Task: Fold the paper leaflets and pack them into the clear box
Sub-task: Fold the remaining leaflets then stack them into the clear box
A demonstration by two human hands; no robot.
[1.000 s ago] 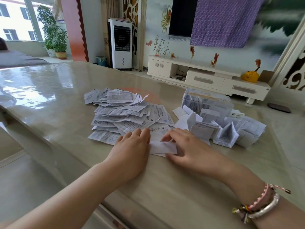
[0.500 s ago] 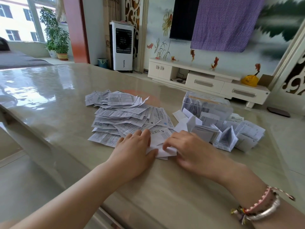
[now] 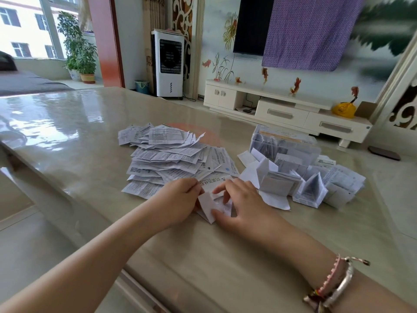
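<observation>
We're pinching one paper leaflet [image 3: 213, 205] mid-fold near the table's [image 3: 67, 136] front edge, left hand [image 3: 178, 201] and right hand [image 3: 242, 203] both gripping it, with the clear box [image 3: 285, 143] lying beyond-right, nearer the right hand.

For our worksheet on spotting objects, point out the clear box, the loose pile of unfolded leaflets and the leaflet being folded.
clear box [image 3: 293, 144]: head view, on its front wall.
pile of unfolded leaflets [image 3: 167, 154]: head view, middle of the heap.
leaflet being folded [image 3: 208, 203]: head view, on its raised white flap.
</observation>
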